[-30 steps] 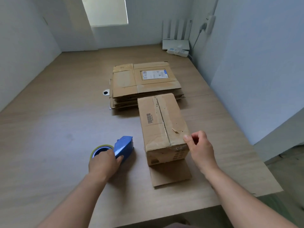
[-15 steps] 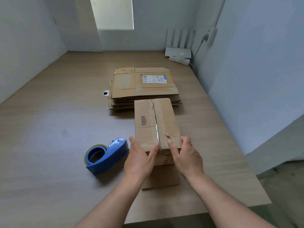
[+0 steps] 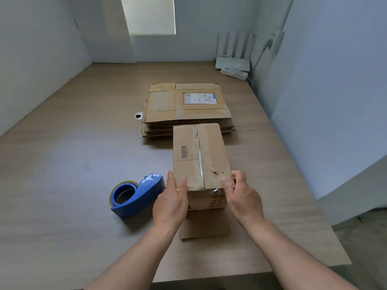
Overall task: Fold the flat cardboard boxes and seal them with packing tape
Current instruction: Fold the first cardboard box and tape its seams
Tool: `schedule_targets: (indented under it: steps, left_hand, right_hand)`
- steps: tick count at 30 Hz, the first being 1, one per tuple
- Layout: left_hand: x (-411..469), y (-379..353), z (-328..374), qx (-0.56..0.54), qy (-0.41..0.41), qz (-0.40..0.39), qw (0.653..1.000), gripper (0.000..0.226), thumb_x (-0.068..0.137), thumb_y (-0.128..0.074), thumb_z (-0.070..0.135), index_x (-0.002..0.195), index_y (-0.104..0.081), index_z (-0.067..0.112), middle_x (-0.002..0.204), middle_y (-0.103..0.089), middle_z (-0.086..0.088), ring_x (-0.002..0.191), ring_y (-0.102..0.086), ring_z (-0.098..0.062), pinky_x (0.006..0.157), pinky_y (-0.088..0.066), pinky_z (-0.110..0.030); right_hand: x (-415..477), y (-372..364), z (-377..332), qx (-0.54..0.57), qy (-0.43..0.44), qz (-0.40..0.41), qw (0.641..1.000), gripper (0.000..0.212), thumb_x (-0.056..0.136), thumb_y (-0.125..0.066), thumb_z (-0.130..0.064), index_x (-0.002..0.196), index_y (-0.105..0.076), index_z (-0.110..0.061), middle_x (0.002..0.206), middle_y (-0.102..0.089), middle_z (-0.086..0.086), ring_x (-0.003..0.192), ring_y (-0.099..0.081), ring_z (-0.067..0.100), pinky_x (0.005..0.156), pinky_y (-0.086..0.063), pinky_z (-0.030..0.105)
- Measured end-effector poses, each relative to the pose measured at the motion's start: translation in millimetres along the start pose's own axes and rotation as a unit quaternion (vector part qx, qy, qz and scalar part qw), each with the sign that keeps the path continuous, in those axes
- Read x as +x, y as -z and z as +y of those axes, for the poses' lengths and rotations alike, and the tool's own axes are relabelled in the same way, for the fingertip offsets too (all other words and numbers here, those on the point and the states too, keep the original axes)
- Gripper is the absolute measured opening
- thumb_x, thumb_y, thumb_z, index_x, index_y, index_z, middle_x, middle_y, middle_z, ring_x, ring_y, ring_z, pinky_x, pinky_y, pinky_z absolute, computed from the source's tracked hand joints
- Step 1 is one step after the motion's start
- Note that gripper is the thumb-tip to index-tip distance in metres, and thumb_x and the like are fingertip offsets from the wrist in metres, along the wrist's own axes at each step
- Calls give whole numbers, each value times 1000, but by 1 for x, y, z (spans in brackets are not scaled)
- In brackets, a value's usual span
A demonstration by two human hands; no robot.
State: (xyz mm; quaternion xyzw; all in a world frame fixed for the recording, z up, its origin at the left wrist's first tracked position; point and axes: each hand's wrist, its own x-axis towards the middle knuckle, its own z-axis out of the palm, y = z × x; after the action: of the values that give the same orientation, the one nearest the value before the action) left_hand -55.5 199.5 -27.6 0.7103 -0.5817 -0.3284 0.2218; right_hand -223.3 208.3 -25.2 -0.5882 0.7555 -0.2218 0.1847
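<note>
A folded cardboard box (image 3: 199,155) stands on the wooden table (image 3: 62,185), with clear tape running along its top seam. My left hand (image 3: 172,200) grips its near left corner, thumb on the top. My right hand (image 3: 243,197) grips the near right corner the same way. One flap (image 3: 204,225) lies flat on the table under the near end. A blue tape dispenser (image 3: 136,195) lies just left of my left hand. A stack of flat cardboard boxes (image 3: 188,107) sits right behind the folded box.
A white power strip (image 3: 234,72) and a white router (image 3: 233,62) sit at the far right corner by the wall. A cable hole (image 3: 138,116) is left of the stack. The table's near edge (image 3: 230,275) and right edge are close.
My left hand let go of the tape dispenser and came to the box. Both hands then spread from the taped seam out to the box's near corners.
</note>
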Motion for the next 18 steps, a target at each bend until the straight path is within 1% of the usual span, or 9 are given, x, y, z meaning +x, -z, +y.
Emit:
schedule_targets:
  steps: [2,4,6,9,12,14,15,16,18]
  left_hand:
    - [1,-1,2,44,1,-22,999,96,78,-18,78,153,-2,20,137,-53,-3,117,-56,-26,93,-49,-41]
    - [2,-5,3,81,12,-9,997,93,84,-28,75,153,-1,19,138,-52,-2,118,-56,-25,90,-49,-39]
    - [5,-8,-2,46,13,20,999,74,94,-30,61,153,-10,21,134,-55,-3,115,-57,-25,93,-50,-42]
    - [9,-7,-11,-65,14,37,997,49,102,-25,45,148,-31,31,130,-59,0,116,-56,-24,99,-46,-43]
    - [11,-1,-12,-128,3,39,991,43,103,-27,39,142,-42,31,130,-58,5,122,-51,-18,102,-43,-35]
    - [10,5,-12,-135,-16,28,990,43,103,-27,39,144,-39,32,129,-56,7,125,-50,-17,100,-41,-33]
    - [9,8,-11,-125,-25,15,992,46,102,-27,41,147,-32,32,131,-54,5,126,-49,-19,100,-41,-33]
    - [7,11,-8,-100,-30,-4,995,53,100,-28,46,151,-21,33,134,-53,2,125,-50,-20,98,-42,-34]
    - [4,18,1,29,-52,-60,996,79,87,-29,66,152,3,33,131,-56,-3,111,-58,-20,87,-47,-33]
  right_hand:
    - [0,2,-7,-70,1,-26,997,66,83,-41,-72,116,-34,-15,103,-62,2,98,-62,30,68,-37,34]
    - [1,3,-11,-118,0,-36,992,71,78,-41,-78,110,-31,-15,103,-61,2,98,-63,28,67,-37,34]
    - [3,3,-9,-97,2,-37,995,58,86,-41,-69,108,-31,-16,101,-60,3,97,-62,29,68,-38,34]
    - [7,2,4,12,-20,-26,999,30,97,-39,-46,96,-36,-16,83,-57,1,86,-60,33,70,-44,37]
    - [10,3,10,36,-3,-23,999,26,100,-37,-39,89,-37,-15,78,-56,6,83,-58,36,69,-44,40]
    - [11,8,9,-20,19,-38,999,29,100,-33,-44,93,-36,-16,85,-61,8,89,-59,36,67,-38,37]
    - [11,11,8,-67,36,-41,996,37,97,-31,-53,99,-38,-17,94,-64,8,92,-60,35,67,-35,35]
    - [11,15,6,-112,58,-38,991,53,90,-29,-65,111,-39,-17,104,-65,7,96,-61,32,69,-36,35]
    - [9,21,-1,-184,100,-26,977,94,68,-20,-84,134,-31,-18,121,-61,4,103,-61,26,75,-43,34]
